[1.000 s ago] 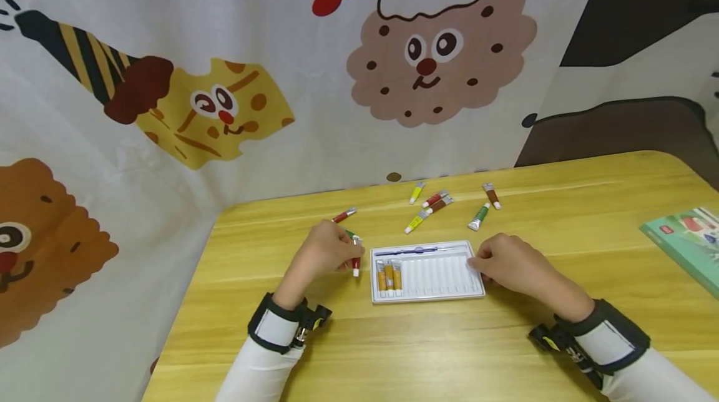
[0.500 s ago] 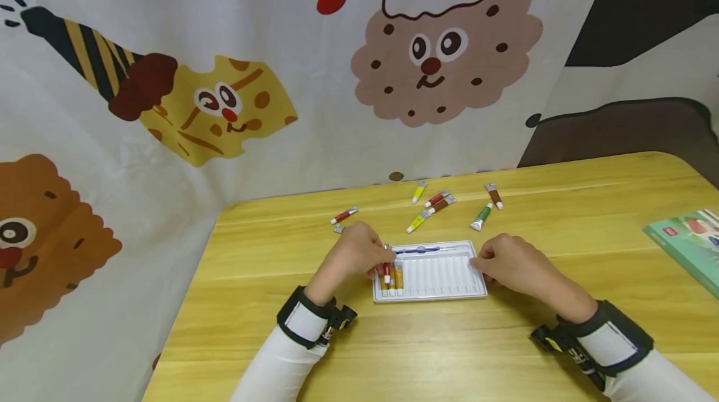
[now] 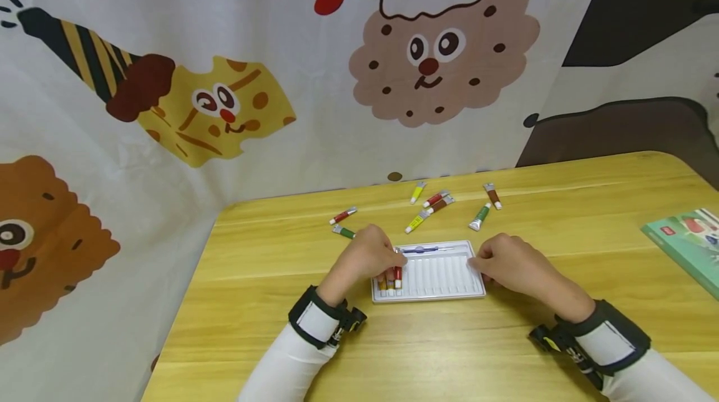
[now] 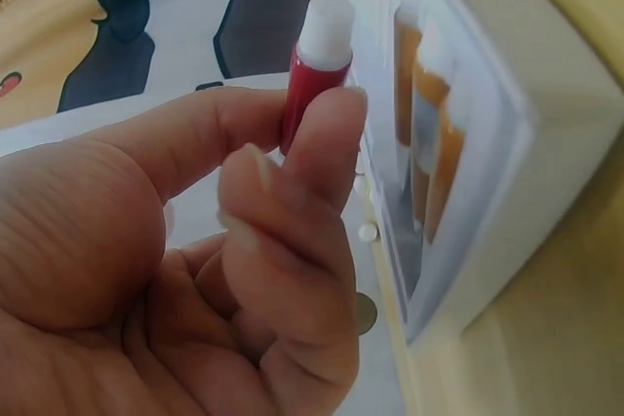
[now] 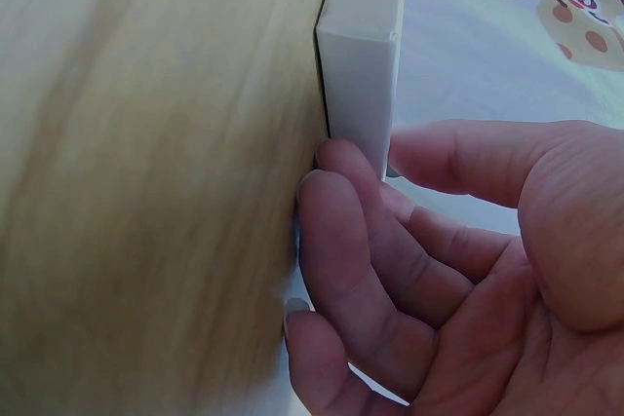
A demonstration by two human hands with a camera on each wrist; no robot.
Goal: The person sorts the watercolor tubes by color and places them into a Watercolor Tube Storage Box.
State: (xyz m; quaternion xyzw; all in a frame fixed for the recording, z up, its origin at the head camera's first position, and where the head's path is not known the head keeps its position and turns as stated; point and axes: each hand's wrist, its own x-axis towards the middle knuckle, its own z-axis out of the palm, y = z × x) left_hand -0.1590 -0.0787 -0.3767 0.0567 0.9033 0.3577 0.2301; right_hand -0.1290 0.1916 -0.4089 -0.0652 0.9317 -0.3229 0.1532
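Note:
My left hand (image 3: pixel 366 256) is over the left part of the white plastic tray (image 3: pixel 444 280), pinching a red paint tube (image 4: pixel 314 94) between thumb and fingers. The tube's white cap points toward the tray's near side. Beside it, several ochre-coloured paint tubes (image 4: pixel 439 143) lie in the leftmost grooves, partly covered by the hand in the head view. At the tray's right end, my right hand (image 3: pixel 513 264) grips the edge, thumb on the rim and fingers against the outer side wall. A thin blue paintbrush (image 3: pixel 424 250) lies in the slot along the tray's far side.
Behind the tray lie loose paint tubes: yellow (image 3: pixel 417 192), brown (image 3: pixel 492 196), green (image 3: pixel 480 217) and red (image 3: pixel 343 215) among them. One green tube (image 3: pixel 344 231) is just behind my left hand. A teal box (image 3: pixel 682 246) sits at the table's right. A patterned curtain (image 3: pixel 314 158) hangs behind.
My left hand has moved right with the red paint tube, from beside the tray to over it, past the ochre tubes. My right hand stays at the tray's right edge.

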